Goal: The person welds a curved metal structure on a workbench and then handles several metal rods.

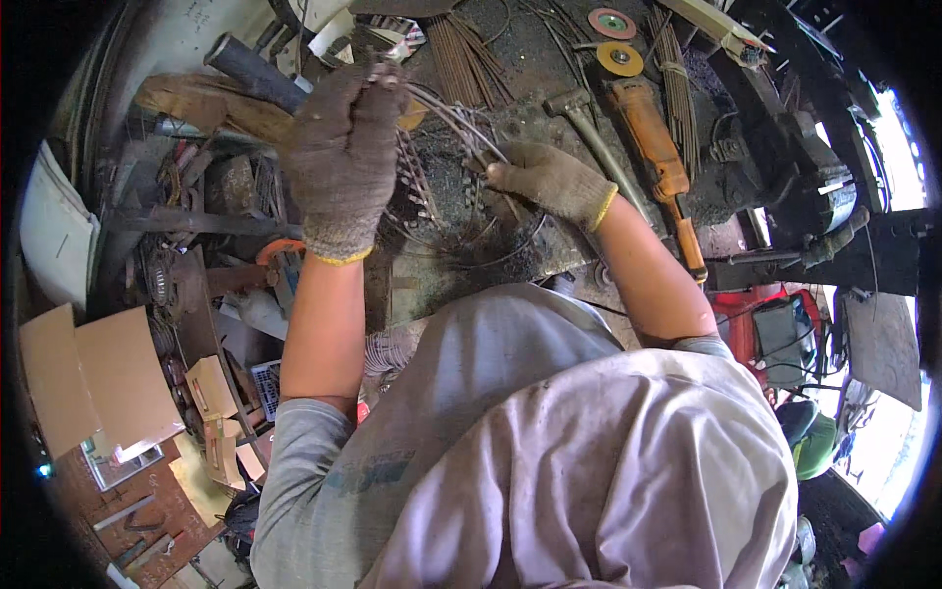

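Both of my hands wear dirty grey-brown knit work gloves with yellow cuffs. My left hand (343,162) is raised over the workbench (417,294), its fingers closed around one end of some thin metal wires (446,116). These run slanting down to my right hand (549,182), which pinches them between thumb and fingers. Between and below the hands hang dark strips with small pale metal pieces (420,182) along them; how they join the wires cannot be made out. A loop of dark cable (500,257) curves over the bench beneath.
Right of my right hand lie a hammer (603,142) and an orange angle grinder (648,133) with a yellow disc (620,59). Bundled rods (456,59) lie at the back, more rods (677,98) beyond the grinder. A dark pipe (255,74) and scrap crowd the left. Cardboard (123,378) stands lower left.
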A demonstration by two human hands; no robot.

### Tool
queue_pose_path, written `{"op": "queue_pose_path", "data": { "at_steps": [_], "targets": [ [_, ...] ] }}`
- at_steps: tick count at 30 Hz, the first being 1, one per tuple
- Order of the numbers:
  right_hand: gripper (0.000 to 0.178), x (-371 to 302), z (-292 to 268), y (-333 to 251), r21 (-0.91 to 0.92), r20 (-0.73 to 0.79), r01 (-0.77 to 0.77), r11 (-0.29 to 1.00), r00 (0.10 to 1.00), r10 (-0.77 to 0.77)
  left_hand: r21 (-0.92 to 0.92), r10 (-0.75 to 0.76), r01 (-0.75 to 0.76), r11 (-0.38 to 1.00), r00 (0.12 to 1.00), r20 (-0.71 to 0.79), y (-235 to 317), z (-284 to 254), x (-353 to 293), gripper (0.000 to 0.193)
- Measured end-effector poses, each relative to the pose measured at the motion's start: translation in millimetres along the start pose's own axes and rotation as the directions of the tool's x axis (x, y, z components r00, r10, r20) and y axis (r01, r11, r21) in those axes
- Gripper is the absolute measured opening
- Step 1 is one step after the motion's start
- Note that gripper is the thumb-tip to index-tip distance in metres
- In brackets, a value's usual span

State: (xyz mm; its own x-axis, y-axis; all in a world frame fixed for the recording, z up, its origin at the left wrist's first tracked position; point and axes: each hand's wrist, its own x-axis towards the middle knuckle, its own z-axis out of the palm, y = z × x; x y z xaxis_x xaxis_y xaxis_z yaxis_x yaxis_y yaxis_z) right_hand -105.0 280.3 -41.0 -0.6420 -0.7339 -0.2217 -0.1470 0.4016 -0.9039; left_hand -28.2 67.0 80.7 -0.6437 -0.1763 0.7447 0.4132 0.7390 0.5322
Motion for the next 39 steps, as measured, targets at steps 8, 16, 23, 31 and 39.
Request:
{"op": "queue_pose_path", "data": {
  "at_steps": [8,16,23,31,39],
  "targets": [
    [0.039,-39,3,-25,0.691,-0.045,0.001,0.723,0.998,0.042,-0.156,-0.086,0.051,0.986,0.97,-0.229,-15,-12,-2,0.023],
    [0.042,-54,-1,-35,0.811,-0.01,-0.013,0.585,0.999,0.036,-0.175,-0.194,0.146,0.974,0.932,-0.306,-22,-33,-7,0.024],
    [0.046,-48,5,-33,0.859,-0.05,0.061,0.508,0.998,-0.036,-0.184,-0.204,0.146,0.972,0.913,-0.354,-42,-49,-22,0.01],
    [0.049,-46,6,-38,0.801,-0.106,0.104,0.59,0.994,-0.031,-0.589,-0.484,0.273,0.76,0.844,-0.232,-59,-58,-46,0.019],
    [0.043,-52,-7,-37,0.662,-0.133,0.189,0.725,0.982,-0.134,-0.4,-0.672,0.625,0.67,0.74,0.031,-47,-68,-49,0.022]
  ]
}}
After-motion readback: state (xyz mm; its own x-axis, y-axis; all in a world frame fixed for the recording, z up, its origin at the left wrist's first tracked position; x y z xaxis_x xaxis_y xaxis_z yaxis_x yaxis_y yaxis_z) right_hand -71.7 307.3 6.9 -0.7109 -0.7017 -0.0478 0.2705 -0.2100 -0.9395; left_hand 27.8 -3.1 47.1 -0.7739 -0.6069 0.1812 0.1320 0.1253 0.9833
